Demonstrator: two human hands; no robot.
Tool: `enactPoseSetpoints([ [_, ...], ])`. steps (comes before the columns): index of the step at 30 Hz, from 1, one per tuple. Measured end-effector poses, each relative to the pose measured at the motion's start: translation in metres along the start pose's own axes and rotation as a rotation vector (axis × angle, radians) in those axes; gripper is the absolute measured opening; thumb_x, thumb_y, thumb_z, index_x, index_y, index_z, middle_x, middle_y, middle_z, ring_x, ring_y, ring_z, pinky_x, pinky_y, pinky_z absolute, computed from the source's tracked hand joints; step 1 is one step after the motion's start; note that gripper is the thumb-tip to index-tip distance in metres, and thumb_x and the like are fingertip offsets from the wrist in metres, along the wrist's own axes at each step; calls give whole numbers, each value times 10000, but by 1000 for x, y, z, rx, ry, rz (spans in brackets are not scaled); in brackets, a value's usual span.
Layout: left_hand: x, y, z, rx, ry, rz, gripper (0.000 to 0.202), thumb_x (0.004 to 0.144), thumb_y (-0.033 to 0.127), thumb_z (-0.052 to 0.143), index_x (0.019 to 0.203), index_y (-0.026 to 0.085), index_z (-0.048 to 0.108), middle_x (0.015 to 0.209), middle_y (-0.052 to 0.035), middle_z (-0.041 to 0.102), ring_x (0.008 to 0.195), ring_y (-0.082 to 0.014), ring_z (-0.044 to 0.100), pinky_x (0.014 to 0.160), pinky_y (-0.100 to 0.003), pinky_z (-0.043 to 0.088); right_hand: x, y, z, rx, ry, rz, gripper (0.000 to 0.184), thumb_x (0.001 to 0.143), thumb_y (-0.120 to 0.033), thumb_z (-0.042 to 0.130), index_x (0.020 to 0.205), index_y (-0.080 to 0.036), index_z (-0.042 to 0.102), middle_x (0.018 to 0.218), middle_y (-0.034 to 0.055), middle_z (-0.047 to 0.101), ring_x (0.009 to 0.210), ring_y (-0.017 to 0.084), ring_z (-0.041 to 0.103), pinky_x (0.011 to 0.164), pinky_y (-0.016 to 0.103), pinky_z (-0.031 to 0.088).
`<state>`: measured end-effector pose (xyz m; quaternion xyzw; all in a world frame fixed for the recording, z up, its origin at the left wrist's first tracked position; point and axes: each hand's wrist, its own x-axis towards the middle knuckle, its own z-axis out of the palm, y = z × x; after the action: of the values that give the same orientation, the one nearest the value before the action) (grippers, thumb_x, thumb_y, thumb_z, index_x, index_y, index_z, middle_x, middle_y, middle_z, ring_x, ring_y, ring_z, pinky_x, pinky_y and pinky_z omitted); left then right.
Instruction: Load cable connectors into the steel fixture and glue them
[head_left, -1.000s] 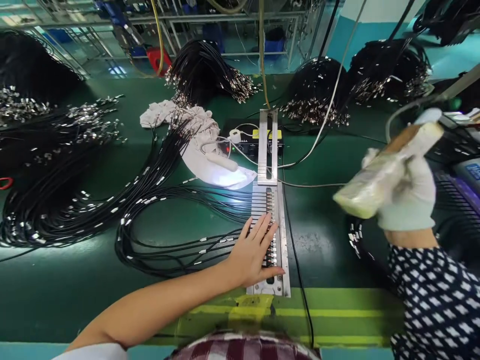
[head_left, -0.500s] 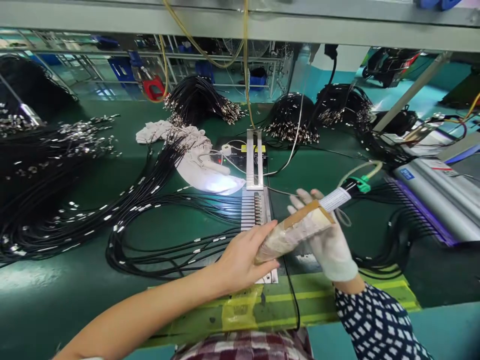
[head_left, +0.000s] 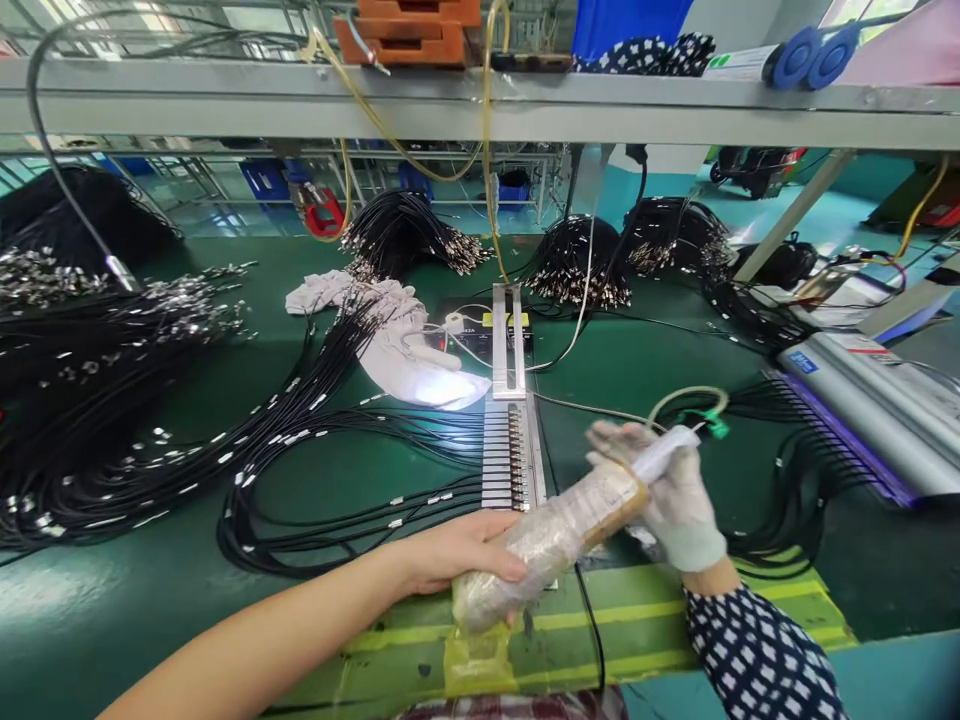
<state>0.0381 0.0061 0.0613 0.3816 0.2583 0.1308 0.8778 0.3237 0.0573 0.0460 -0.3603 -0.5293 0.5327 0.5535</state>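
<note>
A long tool wrapped in clear tape (head_left: pixel 547 545) lies slanted over the near end of a metal comb fixture (head_left: pixel 511 455), which holds several black cable ends side by side. My right hand (head_left: pixel 664 495), in a white glove, is closed round the tool's upper end, where a labelled cable and a green tie come out. My bare left hand (head_left: pixel 457 550) rests on the fixture's near end with its fingers curled against the tool's lower end.
Black cables (head_left: pixel 247 450) with silver tips loop over the green bench at left. More bundles (head_left: pixel 409 230) lie at the back. A white cloth (head_left: pixel 390 330) sits left of the fixture. A grey machine (head_left: pixel 870 400) stands at right. A shelf (head_left: pixel 480 100) runs overhead.
My right hand swung the wrapped tool from the far right down to the fixture. My left hand went from lying flat on the fixture to curling against the tool. The view tilted up.
</note>
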Motion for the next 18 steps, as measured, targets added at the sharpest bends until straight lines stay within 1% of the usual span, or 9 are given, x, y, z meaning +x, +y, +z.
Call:
enactPoseSetpoints([
  [2, 0, 8, -7, 59, -1, -21, 616, 634, 420, 853, 1159, 168, 651, 946, -41, 640, 726, -131, 589, 731, -307, 559, 8, -13, -38, -71, 320, -82, 609, 933, -722, 186, 1089, -310, 606, 1214, 104, 673, 1004, 296, 694, 726, 485, 593],
  [4, 8, 23, -15, 204, 64, 47, 634, 698, 439, 794, 1246, 177, 613, 1029, -57, 662, 816, -163, 622, 795, -324, 553, 15, -27, -72, -71, 701, -173, 624, 891, -766, 208, 1024, -315, 619, 1161, 110, 669, 805, 277, 691, 570, 422, 560],
  [6, 32, 44, -24, 487, 184, 167, 656, 768, 433, 708, 1355, 198, 533, 1176, -74, 660, 984, -214, 644, 884, -350, 538, 19, -34, -88, -6, 851, -223, 636, 848, -812, 216, 1003, -346, 620, 1116, 96, 672, 584, 240, 615, 432, 403, 469],
  [8, 72, 67, -32, 891, 358, 269, 692, 785, 383, 660, 1421, 203, 457, 1324, -98, 609, 1160, -267, 610, 963, -385, 517, 20, -33, -86, 51, 844, -242, 636, 830, -833, 213, 1005, -370, 611, 1095, 76, 684, 482, 212, 545, 382, 395, 414],
  [9, 97, 79, -35, 1139, 501, 306, 710, 776, 388, 662, 1425, 197, 444, 1350, -115, 592, 1193, -291, 596, 970, -404, 519, 20, -30, -80, 71, 821, -249, 632, 824, -841, 228, 1014, -370, 604, 1088, 69, 694, 474, 203, 543, 382, 383, 417],
  [11, 149, 99, -38, 1263, 655, 362, 778, 795, 380, 656, 1474, 156, 351, 1455, -189, 470, 1296, -339, 513, 1036, -463, 473, 18, -21, -65, 112, 760, -247, 637, 794, -869, 319, 1040, -347, 591, 1059, 64, 717, 494, 184, 579, 399, 338, 448],
  [14, 210, 115, -38, 1361, 794, 409, 698, 843, 311, 615, 1448, 101, 337, 1408, -244, 450, 1254, -353, 531, 1021, -508, 467, 13, -9, -52, 155, 643, -230, 647, 750, -861, 490, 1082, -313, 582, 1041, 68, 741, 531, 162, 637, 416, 269, 467],
  [16, 225, 117, -41, 1418, 850, 420, 625, 840, 315, 641, 1375, 86, 412, 1320, -247, 501, 1226, -391, 533, 989, -564, 463, 12, -3, -53, 171, 577, -220, 608, 771, -829, 520, 1068, -304, 595, 1084, 75, 739, 572, 164, 664, 439, 268, 492],
  [18, 217, 114, -52, 1472, 858, 453, 561, 848, 365, 655, 1317, 117, 473, 1275, -210, 535, 1232, -391, 518, 997, -574, 448, 11, 1, -56, 203, 524, -233, 557, 780, -792, 563, 1027, -296, 619, 1126, 78, 730, 630, 172, 678, 497, 294, 537],
])
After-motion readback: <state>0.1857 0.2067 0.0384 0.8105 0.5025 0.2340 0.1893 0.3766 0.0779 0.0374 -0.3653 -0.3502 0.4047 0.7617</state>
